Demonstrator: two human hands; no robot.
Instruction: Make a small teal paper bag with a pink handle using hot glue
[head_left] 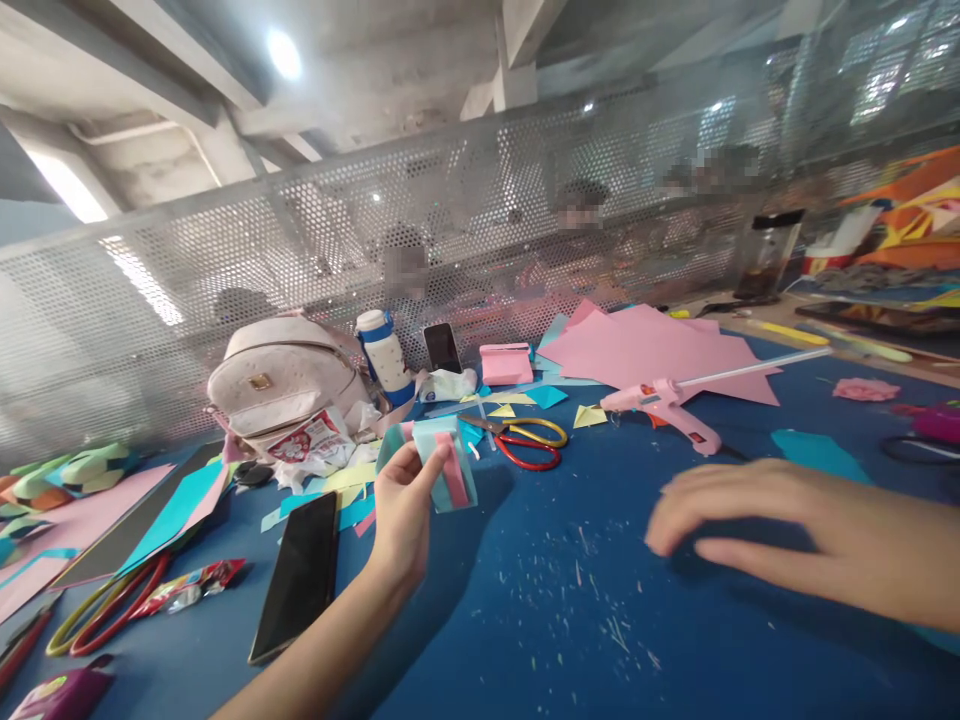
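My left hand (403,505) pinches a small folded paper piece (454,478), light blue with a pink strip, thumb in front and fingers partly hidden behind it. It is held up above the blue tabletop (555,620). My right hand (757,510) is over the table on the right, slightly blurred. Its fingers are stretched out, the thumb is apart, and nothing shows in it. Beyond that hand lies a pink hot glue gun (667,405) with a long clear glue stick in its back. Scissors (536,445) with red and yellow handles rest just beyond the paper piece.
Pink paper sheets (660,345) lie at the back. A backpack (281,380), a bottle (385,355) and a propped phone (442,348) stand before a perforated metal screen (315,230). A dark phone (296,575) and more scissors (112,610) are at left. Tiny scraps dot the table.
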